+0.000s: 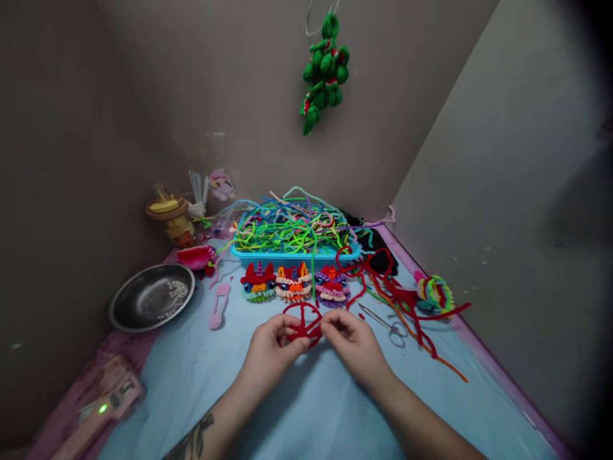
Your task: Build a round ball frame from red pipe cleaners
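Both my hands meet over the middle of the light blue table. My left hand and my right hand each pinch a red pipe-cleaner ring with spokes, fingers curled closed on its lower edge. Just beyond it stand three small pipe-cleaner animal heads in a row. Loose red pipe cleaners sprawl to the right of my right hand, and small scissors lie beside them.
A blue tray heaped with coloured pipe cleaners sits at the back. A metal bowl is at left, a pink glue gun at near left, a rainbow coil at right. A green ornament hangs on the wall.
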The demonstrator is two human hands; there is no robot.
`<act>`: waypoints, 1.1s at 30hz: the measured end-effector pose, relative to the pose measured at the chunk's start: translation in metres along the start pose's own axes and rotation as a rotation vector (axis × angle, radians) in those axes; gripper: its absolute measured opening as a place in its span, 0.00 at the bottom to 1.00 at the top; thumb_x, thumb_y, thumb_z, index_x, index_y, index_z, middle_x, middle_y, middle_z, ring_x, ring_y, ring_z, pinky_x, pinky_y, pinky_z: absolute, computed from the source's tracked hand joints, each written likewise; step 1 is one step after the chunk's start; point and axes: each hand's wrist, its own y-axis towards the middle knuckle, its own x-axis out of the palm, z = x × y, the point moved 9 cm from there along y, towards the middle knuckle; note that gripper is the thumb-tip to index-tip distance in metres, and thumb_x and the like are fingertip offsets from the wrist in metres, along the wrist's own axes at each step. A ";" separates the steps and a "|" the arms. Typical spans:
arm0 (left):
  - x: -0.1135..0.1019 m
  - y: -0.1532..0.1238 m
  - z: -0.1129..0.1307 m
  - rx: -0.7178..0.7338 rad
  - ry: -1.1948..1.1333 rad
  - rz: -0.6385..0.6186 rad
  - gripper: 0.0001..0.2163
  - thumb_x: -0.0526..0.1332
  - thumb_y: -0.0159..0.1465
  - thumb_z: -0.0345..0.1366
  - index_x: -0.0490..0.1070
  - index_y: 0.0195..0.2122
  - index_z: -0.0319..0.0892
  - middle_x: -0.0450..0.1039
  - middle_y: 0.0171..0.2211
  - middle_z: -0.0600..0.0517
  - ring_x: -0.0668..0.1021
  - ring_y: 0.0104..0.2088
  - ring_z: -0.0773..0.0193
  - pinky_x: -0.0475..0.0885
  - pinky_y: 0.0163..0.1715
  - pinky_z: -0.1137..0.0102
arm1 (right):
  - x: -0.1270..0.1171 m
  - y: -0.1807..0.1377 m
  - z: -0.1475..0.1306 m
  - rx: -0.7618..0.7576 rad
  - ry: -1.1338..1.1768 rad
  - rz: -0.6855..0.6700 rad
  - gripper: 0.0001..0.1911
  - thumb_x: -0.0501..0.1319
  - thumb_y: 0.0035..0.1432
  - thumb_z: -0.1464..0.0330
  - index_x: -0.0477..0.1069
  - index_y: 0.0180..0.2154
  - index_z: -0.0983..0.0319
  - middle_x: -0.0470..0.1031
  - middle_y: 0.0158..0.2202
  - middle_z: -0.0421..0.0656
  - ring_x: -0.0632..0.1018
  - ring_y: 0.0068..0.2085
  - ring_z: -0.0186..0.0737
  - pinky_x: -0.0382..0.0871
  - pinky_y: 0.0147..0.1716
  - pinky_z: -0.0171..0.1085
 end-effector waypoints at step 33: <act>0.004 -0.002 -0.008 -0.119 -0.362 -0.074 0.18 0.73 0.43 0.37 0.70 0.31 0.38 0.75 0.22 0.54 0.76 0.25 0.67 0.66 0.29 0.74 | -0.005 -0.022 -0.035 -0.455 -0.294 0.191 0.09 0.63 0.53 0.72 0.66 0.38 0.58 0.70 0.35 0.43 0.73 0.39 0.42 0.68 0.39 0.42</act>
